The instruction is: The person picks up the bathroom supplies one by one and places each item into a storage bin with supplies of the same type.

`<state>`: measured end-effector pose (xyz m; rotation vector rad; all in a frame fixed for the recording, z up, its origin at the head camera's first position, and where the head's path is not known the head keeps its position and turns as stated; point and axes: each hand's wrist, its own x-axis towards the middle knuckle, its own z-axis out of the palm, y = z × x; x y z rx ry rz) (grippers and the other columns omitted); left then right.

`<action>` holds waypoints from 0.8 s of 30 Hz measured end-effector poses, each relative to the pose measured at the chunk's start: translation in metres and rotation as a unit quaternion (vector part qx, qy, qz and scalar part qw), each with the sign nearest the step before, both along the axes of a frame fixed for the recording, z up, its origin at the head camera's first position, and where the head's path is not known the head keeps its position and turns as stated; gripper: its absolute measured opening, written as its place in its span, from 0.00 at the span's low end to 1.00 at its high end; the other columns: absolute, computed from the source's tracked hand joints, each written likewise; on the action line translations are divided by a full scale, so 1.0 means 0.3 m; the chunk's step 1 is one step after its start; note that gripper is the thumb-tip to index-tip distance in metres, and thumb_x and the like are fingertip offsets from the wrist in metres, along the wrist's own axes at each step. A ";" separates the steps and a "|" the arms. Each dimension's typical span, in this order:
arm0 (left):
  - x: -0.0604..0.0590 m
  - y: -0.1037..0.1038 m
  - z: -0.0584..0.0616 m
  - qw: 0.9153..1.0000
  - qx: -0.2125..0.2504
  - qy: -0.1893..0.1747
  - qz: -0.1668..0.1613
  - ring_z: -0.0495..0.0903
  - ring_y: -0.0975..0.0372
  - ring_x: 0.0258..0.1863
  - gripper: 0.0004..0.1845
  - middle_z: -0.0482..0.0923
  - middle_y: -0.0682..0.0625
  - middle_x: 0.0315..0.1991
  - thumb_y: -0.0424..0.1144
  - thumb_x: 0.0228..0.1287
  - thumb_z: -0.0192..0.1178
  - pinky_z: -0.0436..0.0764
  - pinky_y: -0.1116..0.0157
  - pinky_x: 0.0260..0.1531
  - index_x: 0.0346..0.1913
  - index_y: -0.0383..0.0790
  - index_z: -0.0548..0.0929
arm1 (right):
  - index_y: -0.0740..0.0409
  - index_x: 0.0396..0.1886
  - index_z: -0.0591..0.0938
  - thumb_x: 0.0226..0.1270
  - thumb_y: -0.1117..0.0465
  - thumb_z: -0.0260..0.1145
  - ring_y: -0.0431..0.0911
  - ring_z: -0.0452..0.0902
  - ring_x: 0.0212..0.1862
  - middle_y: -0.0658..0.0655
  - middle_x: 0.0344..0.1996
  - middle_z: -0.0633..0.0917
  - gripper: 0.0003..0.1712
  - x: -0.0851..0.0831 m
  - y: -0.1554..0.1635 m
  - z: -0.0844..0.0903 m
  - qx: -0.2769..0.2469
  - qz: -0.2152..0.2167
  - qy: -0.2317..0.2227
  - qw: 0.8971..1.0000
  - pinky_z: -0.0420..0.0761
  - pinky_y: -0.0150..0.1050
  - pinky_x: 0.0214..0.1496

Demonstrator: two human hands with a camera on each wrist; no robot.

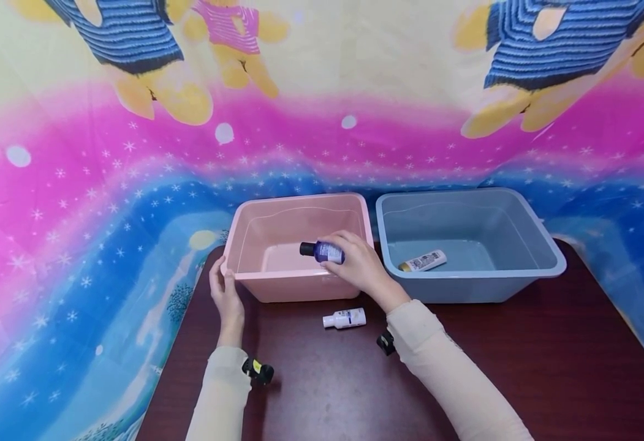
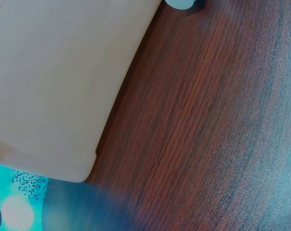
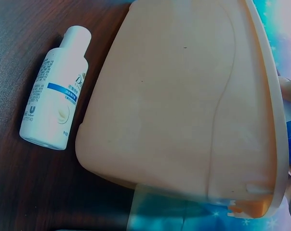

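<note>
My right hand (image 1: pixel 357 260) grips a small dark blue bottle (image 1: pixel 329 252) with a black cap and a pale label. The bottle lies sideways above the front rim of the pink plastic bin (image 1: pixel 294 288), its cap pointing left. At that bin's front left corner, my left hand (image 1: pixel 227 300) holds the rim. In front of the bin a white bottle (image 1: pixel 345 318) with a blue stripe lies on its side; the right wrist view shows the same white bottle (image 3: pixel 56 91) close up. The left wrist view mostly holds the pink bin's outer wall (image 2: pixel 63 86).
A blue-grey bin (image 1: pixel 470 275) stands right of the pink one. Inside it lies a white bottle with a gold cap (image 1: pixel 423 261). Both bins stand on a dark wood-grain table (image 1: pixel 322 380), against a patterned cloth backdrop (image 1: pixel 333 147).
</note>
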<state>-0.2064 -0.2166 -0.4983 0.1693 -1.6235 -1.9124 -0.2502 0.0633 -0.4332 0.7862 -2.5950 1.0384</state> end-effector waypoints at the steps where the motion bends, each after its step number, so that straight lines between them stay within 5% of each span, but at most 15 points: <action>1: 0.001 0.000 0.001 1.000 0.000 -0.001 0.000 0.66 0.56 0.65 0.24 0.67 0.41 0.67 0.33 0.71 0.50 0.65 0.63 0.62 0.67 0.29 0.68 | 0.51 0.59 0.82 0.57 0.56 0.77 0.49 0.77 0.53 0.54 0.51 0.81 0.28 -0.002 0.000 -0.001 0.001 0.000 0.001 1.000 0.78 0.47 0.53; 24: 0.007 -0.005 0.002 1.000 0.004 -0.008 -0.009 0.65 0.55 0.67 0.24 0.67 0.42 0.68 0.33 0.72 0.49 0.64 0.61 0.64 0.68 0.30 0.68 | 0.49 0.60 0.82 0.59 0.54 0.76 0.48 0.78 0.51 0.53 0.51 0.81 0.28 -0.036 -0.011 -0.006 0.033 -0.021 -0.046 0.998 0.79 0.47 0.53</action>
